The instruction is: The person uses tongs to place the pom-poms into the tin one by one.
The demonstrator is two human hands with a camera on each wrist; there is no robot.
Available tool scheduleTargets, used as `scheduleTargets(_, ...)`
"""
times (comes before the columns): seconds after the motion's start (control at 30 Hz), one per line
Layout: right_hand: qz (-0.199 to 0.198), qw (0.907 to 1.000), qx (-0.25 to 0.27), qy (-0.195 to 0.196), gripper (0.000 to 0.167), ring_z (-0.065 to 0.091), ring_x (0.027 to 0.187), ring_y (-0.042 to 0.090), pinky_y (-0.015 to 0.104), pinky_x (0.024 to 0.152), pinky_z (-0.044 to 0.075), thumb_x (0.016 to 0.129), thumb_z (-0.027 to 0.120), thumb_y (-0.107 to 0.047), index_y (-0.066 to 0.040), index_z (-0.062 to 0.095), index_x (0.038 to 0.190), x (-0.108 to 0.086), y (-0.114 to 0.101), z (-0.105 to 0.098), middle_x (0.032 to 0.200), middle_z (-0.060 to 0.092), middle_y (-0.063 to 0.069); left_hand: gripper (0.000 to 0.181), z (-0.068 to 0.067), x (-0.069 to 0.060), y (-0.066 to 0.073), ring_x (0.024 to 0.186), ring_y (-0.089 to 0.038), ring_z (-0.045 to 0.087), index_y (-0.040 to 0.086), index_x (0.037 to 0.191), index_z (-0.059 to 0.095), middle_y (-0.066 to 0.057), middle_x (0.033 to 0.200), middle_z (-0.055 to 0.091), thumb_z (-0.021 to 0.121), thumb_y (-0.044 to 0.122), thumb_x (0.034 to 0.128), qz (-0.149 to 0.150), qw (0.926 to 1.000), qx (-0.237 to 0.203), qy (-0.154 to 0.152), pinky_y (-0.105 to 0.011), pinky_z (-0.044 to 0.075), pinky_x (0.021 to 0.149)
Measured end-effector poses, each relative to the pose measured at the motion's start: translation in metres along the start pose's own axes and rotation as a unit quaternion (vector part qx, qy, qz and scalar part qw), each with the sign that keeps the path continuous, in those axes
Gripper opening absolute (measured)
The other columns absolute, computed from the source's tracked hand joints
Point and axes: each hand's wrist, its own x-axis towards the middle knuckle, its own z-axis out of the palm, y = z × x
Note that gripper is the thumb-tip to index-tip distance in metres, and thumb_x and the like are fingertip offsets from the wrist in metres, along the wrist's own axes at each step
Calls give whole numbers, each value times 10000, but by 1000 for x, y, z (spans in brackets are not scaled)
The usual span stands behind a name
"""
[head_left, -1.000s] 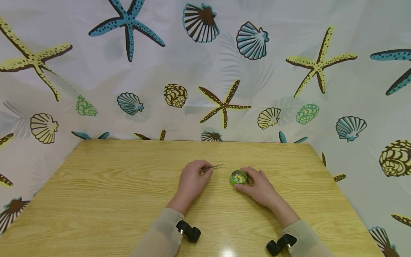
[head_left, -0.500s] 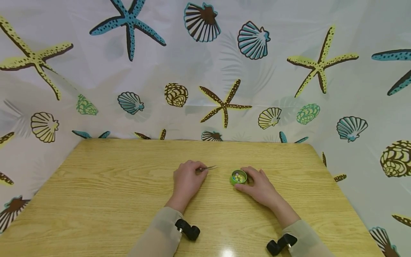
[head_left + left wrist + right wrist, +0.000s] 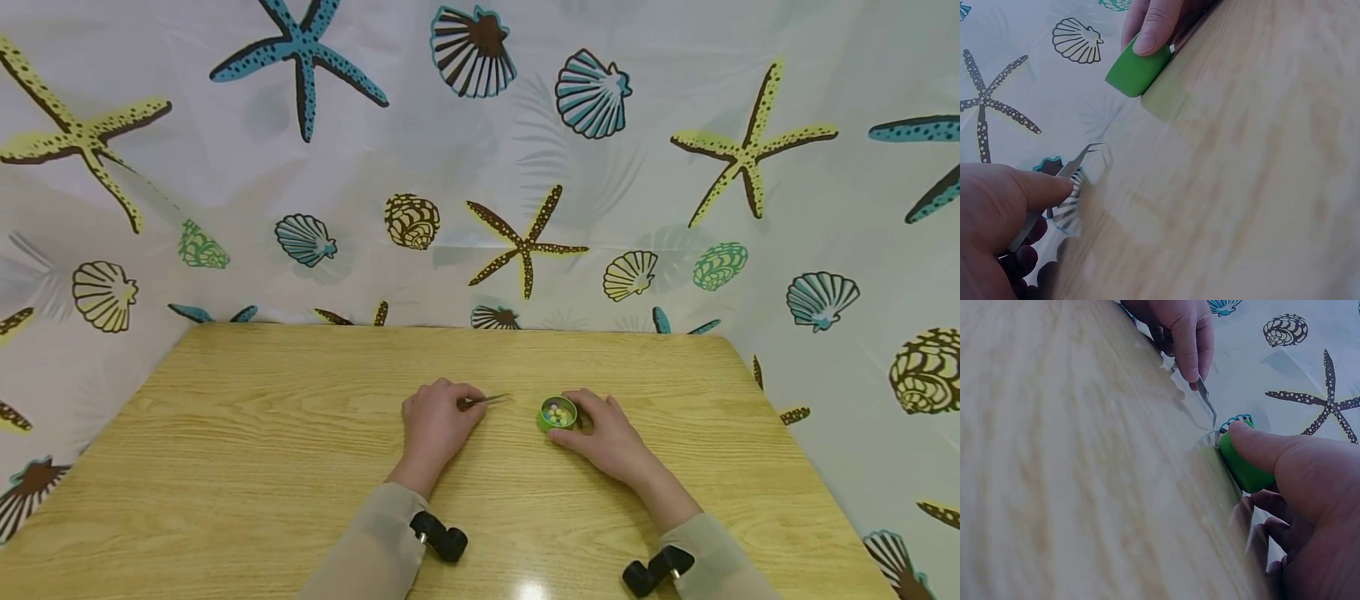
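Note:
My left hand pinches a pair of metal tweezers between thumb and fingers. Their fine tips are bent and point toward the right hand. In the left wrist view the tweezers show slightly parted tips close to the tabletop; I see nothing between them. A small round green tin stands upright on the table to the right of the tips, apart from them. Several small yellow, white and blue beads lie inside it. My right hand grips the tin from its right side, thumb in front and fingers behind.
The wooden table spreads out on all sides of the hands. A white cloth printed with starfish and shells hangs behind it and along both sides. Black wrist cameras sit on both sleeves.
My left hand has drawn back to the left with the tweezers, away from the tin. Lately the tips have dipped a little. The right hand and the tin have stayed put.

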Motion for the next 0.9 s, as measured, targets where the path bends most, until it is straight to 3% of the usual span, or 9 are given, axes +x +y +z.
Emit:
scheduleTargets(0.5,2,10000,30,-32,660,485,1528,385,601,1333,24,1012,842,-372,-69,607,1549,0,0,1,1544,619,144,86,0,-2,-2,981,-297,668,256,1058,906,17,968,746,889,262,974,16,9998,176,-115,-683,402,1043)
scheduleTargets(0.7,98,9999,-2,-66,680,412,1574,420,597,1335,28,1015,837,-378,-59,593,1564,0,0,-2,1617,547,209,128,0,0,0,1008,-292,675,262,1099,899,19,1007,761,892,269,971,-3,9995,265,-192,-680,402,1054)
scheduleTargets(0.9,-73,9998,-19,-177,725,415,1564,435,624,1326,33,1007,848,-366,-26,559,1580,-1,2,-7,1618,541,207,197,0,2,0,1008,-293,671,220,1153,880,-8,1031,751,898,260,960,0,9993,150,-346,-666,413,1040)
